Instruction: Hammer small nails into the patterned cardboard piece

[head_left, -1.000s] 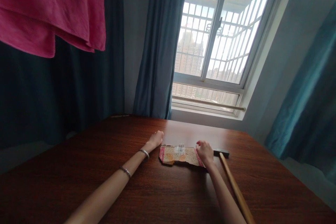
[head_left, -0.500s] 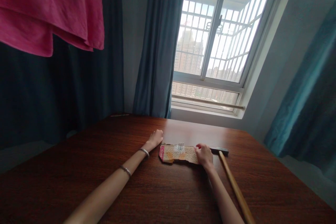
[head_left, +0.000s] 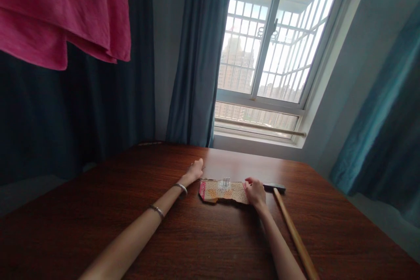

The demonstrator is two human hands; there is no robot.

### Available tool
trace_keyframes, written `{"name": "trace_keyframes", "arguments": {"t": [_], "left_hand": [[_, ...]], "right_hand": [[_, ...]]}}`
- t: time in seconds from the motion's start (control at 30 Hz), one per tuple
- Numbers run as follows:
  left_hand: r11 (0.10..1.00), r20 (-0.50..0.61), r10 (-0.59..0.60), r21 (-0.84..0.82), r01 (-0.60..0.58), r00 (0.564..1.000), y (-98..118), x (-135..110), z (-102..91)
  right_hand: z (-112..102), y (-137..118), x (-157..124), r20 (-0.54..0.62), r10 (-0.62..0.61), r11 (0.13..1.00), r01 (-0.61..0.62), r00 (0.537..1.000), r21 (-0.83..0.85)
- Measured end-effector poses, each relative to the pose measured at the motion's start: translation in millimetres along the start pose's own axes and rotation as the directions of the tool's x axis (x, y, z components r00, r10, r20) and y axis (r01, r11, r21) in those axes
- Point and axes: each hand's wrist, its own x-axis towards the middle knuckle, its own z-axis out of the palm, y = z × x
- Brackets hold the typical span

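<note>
A patterned piece of cardboard [head_left: 211,192], pink at its left end with orange patches and torn along the near edge, lies on the table. Several thin nails [head_left: 226,182] stand upright from a clear patch near its far edge. My right hand [head_left: 256,192] is closed on the cardboard's right end. Beyond the cardboard's far left corner, my left hand [head_left: 196,169] is raised slightly with its fingers pinched together. A thin dark sliver shows at those fingertips, too small to name. To the right of my right hand lies a hammer [head_left: 292,225] with a dark head and wooden handle.
The brown wooden table [head_left: 157,240] reaches toward the window [head_left: 262,65]. Blue curtains [head_left: 193,74] hang beyond its far edge, and a pink cloth [head_left: 95,13] hangs at upper left. The hammer handle runs toward me beside my right forearm.
My left hand has lifted and turned slightly, and the dark sliver at its fingertips now shows. My right hand, the cardboard and the hammer have stayed in place.
</note>
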Motion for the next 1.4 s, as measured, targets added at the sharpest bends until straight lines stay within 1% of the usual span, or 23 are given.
{"name": "trace_keyframes", "arguments": {"t": [0.07, 0.13, 0.2, 0.27, 0.3, 0.33, 0.4, 0.5, 0.6, 0.7, 0.8, 0.87, 0.93, 1.0, 1.1, 1.17, 1.23, 1.33, 1.4], "left_hand": [[0.992, -0.054, 0.047, -0.118, -0.053, 0.997, 6.4, 1.8, -1.9], [0.937, -0.120, 0.116, -0.316, -0.149, 0.986, 16.8, 2.4, -4.0], [0.820, -0.133, 0.190, -0.523, -0.232, 0.973, 30.3, 0.3, -5.2], [0.681, -0.099, 0.267, -0.685, -0.260, 0.959, 44.6, -4.9, -4.8], [0.622, -0.087, 0.301, -0.737, -0.265, 0.950, 51.3, -8.3, -4.0], [0.578, -0.082, 0.332, -0.769, -0.272, 0.940, 57.4, -12.2, -2.9], [0.530, -0.088, 0.384, -0.794, -0.297, 0.919, 67.2, -20.3, 0.1], [0.518, -0.098, 0.434, -0.786, -0.337, 0.896, 76.9, -31.5, 5.5], [0.515, -0.094, 0.467, -0.779, -0.357, 0.879, 83.5, -40.1, 9.3], [0.521, -0.104, 0.499, -0.757, -0.394, 0.860, 87.8, -44.8, 7.4], [0.538, -0.164, 0.515, -0.702, -0.466, 0.842, 87.0, -43.3, 1.5], [0.553, -0.220, 0.470, -0.682, -0.479, 0.855, 82.9, -38.4, 0.4], [0.550, -0.251, 0.385, -0.710, -0.439, 0.888, 76.9, -31.7, 4.7], [0.512, -0.221, 0.309, -0.781, -0.358, 0.925, 70.4, -25.5, 14.5], [0.426, -0.109, 0.268, -0.878, -0.219, 0.957, 63.0, -20.5, 32.1], [0.378, -0.051, 0.270, -0.913, -0.155, 0.961, 60.8, -20.4, 40.5], [0.348, -0.020, 0.283, -0.930, -0.122, 0.959, 60.8, -22.3, 44.4], [0.340, 0.001, 0.300, -0.934, -0.106, 0.954, 63.3, -27.0, 43.9], [0.352, 0.002, 0.298, -0.930, -0.108, 0.954, 65.1, -30.1, 42.8]], "right_hand": [[-0.5, -3.9, 0.9, -0.029, -0.045, 0.994, 0.048, 0.999, 0.095], [-0.1, -9.8, 1.0, -0.065, -0.107, 0.965, 0.119, 0.992, 0.234], [1.1, -16.9, -0.3, -0.095, -0.161, 0.905, 0.185, 0.982, 0.384], [2.7, -24.2, -3.1, -0.099, -0.194, 0.823, 0.217, 0.976, 0.525], [3.5, -27.7, -4.8, -0.091, -0.205, 0.781, 0.219, 0.975, 0.585], [4.2, -30.8, -6.6, -0.079, -0.213, 0.742, 0.214, 0.974, 0.635], [5.6, -35.8, -9.9, -0.055, -0.222, 0.678, 0.194, 0.974, 0.709], [8.0, -39.8, -12.9, -0.050, -0.209, 0.622, 0.172, 0.977, 0.764], [10.7, -40.3, -13.5, -0.057, -0.201, 0.600, 0.169, 0.978, 0.782], [12.1, -38.7, -12.4, -0.056, -0.214, 0.589, 0.174, 0.975, 0.789], [12.2, -34.7, -8.8, -0.056, -0.219, 0.599, 0.180, 0.974, 0.781], [13.6, -30.6, -4.4, -0.079, -0.213, 0.640, 0.200, 0.974, 0.741], [17.8, -26.1, 1.1, -0.112, -0.218, 0.706, 0.236, 0.970, 0.667], [25.0, -22.2, 6.7, -0.130, -0.232, 0.755, 0.263, 0.964, 0.601], [38.0, -18.2, 12.6, -0.112, -0.248, 0.779, 0.267, 0.962, 0.567], [44.7, -16.6, 14.3, -0.091, -0.259, 0.790, 0.266, 0.961, 0.553], [48.6, -15.6, 14.7, -0.072, -0.271, 0.799, 0.266, 0.960, 0.539], [50.1, -14.7, 13.8, -0.051, -0.291, 0.807, 0.274, 0.955, 0.523], [50.4, -14.4, 12.9, -0.042, -0.302, 0.811, 0.280, 0.952, 0.513]]}}
